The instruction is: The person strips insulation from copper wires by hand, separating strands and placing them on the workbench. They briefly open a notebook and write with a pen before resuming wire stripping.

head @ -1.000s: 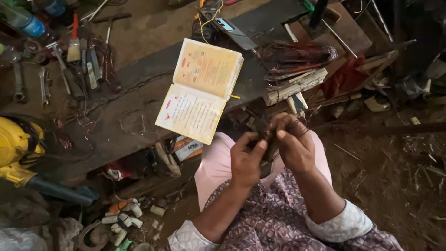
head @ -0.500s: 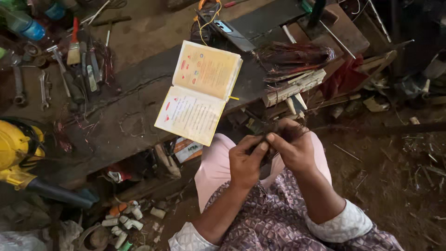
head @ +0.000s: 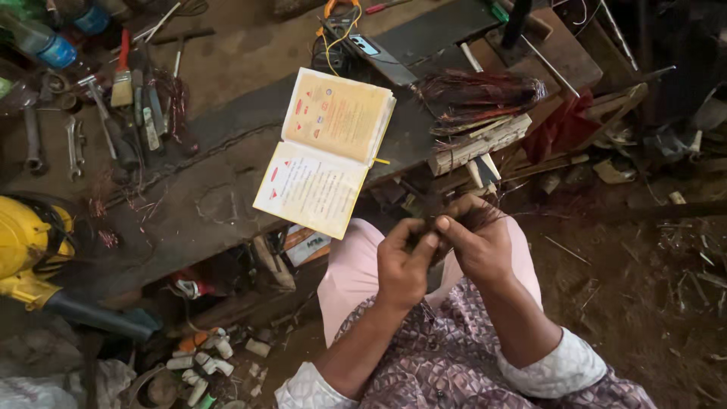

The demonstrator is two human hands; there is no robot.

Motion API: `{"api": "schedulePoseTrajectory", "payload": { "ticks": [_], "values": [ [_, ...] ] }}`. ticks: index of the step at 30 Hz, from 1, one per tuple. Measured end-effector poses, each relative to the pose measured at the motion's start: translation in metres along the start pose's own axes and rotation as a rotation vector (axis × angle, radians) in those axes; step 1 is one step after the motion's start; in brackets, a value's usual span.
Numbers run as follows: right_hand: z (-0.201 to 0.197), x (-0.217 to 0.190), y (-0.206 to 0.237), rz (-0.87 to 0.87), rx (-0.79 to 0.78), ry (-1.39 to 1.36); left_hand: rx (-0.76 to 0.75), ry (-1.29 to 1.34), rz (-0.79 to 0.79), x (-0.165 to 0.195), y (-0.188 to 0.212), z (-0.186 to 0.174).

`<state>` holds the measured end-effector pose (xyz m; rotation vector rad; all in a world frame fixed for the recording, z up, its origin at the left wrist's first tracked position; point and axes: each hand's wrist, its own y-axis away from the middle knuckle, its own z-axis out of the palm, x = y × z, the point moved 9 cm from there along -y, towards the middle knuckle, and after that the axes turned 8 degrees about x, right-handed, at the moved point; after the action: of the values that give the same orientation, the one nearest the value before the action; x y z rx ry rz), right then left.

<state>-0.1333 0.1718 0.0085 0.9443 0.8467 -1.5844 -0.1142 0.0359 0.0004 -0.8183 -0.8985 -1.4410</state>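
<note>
Left hand [head: 401, 265] and right hand [head: 473, 242] pressed together over lap, pinching dark thin wire bundle [head: 485, 216] | just off near edge of dark wooden workbench [head: 197, 204], below open yellow booklet [head: 326, 151] | risk, judged: strands slipping, springing loose or pricking fingers under uneven pinch

Open booklet [head: 326, 151] on dark workbench [head: 204, 197]
</note>
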Motion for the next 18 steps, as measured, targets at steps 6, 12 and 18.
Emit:
{"api": "schedulePoseTrajectory", "payload": {
  "ticks": [6,12,18],
  "values": [
    [0.000,0.001,0.002,0.029,0.001,-0.028,0.040,-0.019,0.046,-0.001,-0.005,-0.007],
    [0.003,0.001,-0.001,0.033,-0.028,-0.086,0.022,0.091,0.010,-0.006,-0.005,-0.004],
    [0.003,-0.004,0.001,0.031,-0.041,-0.063,0.038,0.080,-0.003,-0.006,-0.003,-0.004]
  ]
}}
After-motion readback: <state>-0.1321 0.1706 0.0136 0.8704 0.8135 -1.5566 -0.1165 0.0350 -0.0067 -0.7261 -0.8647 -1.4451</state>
